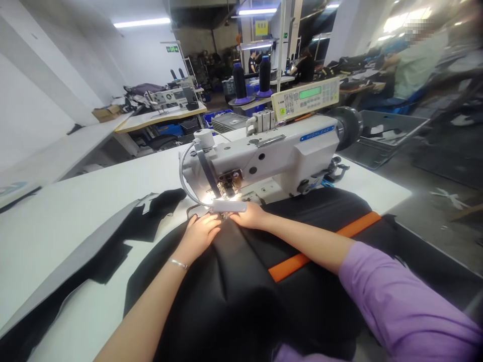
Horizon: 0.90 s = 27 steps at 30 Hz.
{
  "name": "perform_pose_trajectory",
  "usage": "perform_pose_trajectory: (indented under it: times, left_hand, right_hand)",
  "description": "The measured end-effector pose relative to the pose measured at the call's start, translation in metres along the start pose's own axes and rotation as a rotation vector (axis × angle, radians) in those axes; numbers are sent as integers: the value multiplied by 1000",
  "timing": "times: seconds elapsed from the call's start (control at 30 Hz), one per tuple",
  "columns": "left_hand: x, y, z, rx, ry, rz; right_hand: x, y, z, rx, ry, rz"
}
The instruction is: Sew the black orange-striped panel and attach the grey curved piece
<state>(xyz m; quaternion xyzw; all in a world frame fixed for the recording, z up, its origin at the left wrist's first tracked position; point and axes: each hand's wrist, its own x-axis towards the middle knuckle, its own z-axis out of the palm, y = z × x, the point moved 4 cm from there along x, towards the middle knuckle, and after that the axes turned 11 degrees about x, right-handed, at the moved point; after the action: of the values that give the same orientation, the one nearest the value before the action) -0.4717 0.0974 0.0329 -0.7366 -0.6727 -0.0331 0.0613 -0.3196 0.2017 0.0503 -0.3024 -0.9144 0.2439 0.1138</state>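
Observation:
A large piece of black fabric (241, 261) with an orange strip (289, 268) across it lies under the head of a white sewing machine (279, 156). My left hand (200, 232) rests on the fabric just left of the needle area, fingers stretched out. On the other side, my right hand (249, 216) is closed on the fabric close to the presser foot. A lamp (228, 205) on a bent metal neck lights this spot and hides some of the right fingers. The needle itself cannot be made out.
Cut black and grey pieces (113, 251) lie on the white table (22, 241) at left. A control panel (305, 98) tops the machine, with thread cones (239, 83) behind. A grey bin (392, 133) stands at right, near a seated person (415, 70).

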Motion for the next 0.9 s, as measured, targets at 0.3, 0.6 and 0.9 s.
perform_pose_trajectory:
  times: [0.3,0.6,0.9]
  left_hand:
    - [-4,5,-6,57,31,36]
    - [12,0,-6,11,14,34]
    - [7,10,-21,34,-12,-19]
  right_hand:
    - [3,1,9,-4,60,81]
    - [4,5,12,-33,167,67]
    - [5,7,10,-45,208,-13]
